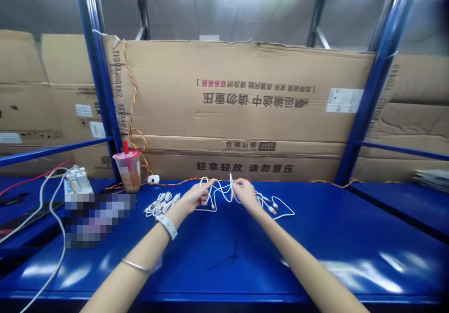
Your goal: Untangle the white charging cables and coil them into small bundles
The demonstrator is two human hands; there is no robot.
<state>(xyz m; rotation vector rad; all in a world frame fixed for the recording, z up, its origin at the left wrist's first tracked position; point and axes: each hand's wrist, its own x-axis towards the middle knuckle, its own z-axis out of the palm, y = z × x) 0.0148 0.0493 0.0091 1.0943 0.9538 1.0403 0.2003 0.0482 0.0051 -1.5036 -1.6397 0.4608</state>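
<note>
Currently both hands are working one loose white cable above the blue worktop. Left hand: fingers pinched narrow on a strand of the cable. Right hand: fingers also pinched narrow, on a strand standing upright. Slack loops hang between the hands, and the cable runs right to small connector ends resting on the worktop. A bundle of coiled white cables lies just left of the left hand. Farther left stands a plastic cup with a red straw. Cardboard cartons line the back of the worktop.
</note>
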